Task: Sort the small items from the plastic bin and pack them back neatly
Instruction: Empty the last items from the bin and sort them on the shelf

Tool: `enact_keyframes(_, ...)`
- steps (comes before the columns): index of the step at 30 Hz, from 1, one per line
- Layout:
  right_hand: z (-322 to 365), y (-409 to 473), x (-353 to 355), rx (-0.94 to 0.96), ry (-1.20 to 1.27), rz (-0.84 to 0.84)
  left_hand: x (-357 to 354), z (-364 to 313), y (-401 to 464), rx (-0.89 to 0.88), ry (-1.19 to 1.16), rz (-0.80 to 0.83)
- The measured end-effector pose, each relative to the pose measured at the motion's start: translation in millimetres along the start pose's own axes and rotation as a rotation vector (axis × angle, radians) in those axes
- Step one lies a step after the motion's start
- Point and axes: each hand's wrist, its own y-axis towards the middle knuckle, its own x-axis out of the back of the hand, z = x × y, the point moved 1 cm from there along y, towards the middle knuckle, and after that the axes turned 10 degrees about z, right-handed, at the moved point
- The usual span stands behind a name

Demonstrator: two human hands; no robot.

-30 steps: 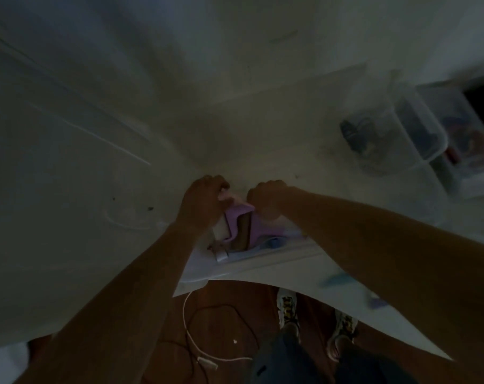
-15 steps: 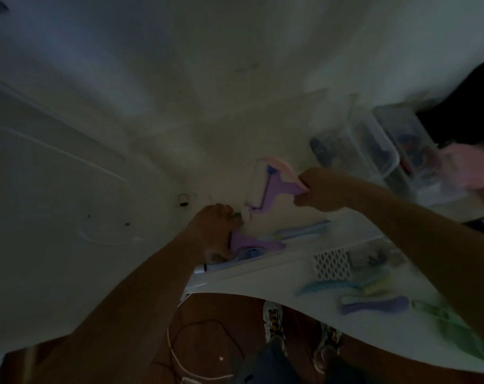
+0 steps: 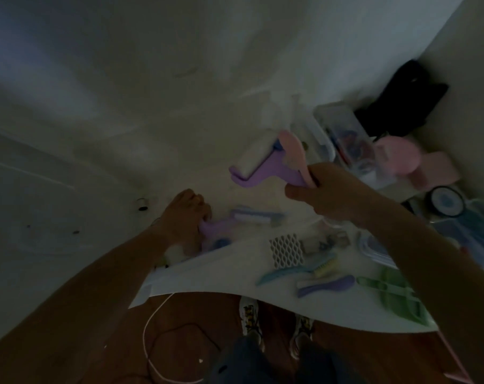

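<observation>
Plastic bin (image 3: 335, 126): clear, on the tabletop (image 3: 335, 309), far side, beyond the right hand (image 3: 322, 192). Right hand grips a purple lint roller (image 3: 265, 167) and pink brush (image 3: 292, 153) by their handles, raised near the bin. Left hand (image 3: 186, 214) curls around a second purple roller (image 3: 217, 227) lying left of the bin. White perforated piece (image 3: 286, 250), combs and brushes (image 3: 318, 275) lie nearer the tabletop edge.

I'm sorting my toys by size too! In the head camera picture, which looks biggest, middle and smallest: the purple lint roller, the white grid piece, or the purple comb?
1. purple lint roller, held up by the right hand, so nearness may enlarge it.
2 and 3. white grid piece and purple comb look alike; too blurry to rank.
</observation>
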Motion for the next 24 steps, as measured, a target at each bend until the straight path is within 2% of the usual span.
enact_keyframes(2,-6,-9,5,0.015,0.086,-0.022,11,0,-2,0.111,-0.094,0.06)
enact_keyframes(6,-20,-18,12,0.031,0.284,-0.008,31,10,-16,0.382,-0.378,-0.039)
enact_keyframes(9,-25,-23,15,0.03,0.387,-0.008,46,19,-25,0.463,-0.571,-0.137)
enact_keyframes(13,-27,-28,17,0.019,0.481,-0.016,62,26,-33,0.495,-0.733,-0.119)
enact_keyframes(17,-30,-29,22,0.04,0.577,0.016,74,23,-39,0.653,-0.879,-0.283)
enact_keyframes(19,-31,-33,24,0.057,0.621,0.033,80,20,-44,0.717,-1.027,-0.373)
enact_keyframes(24,-36,-52,34,0.123,0.739,0.017,124,-10,-60,0.702,-1.383,-0.643)
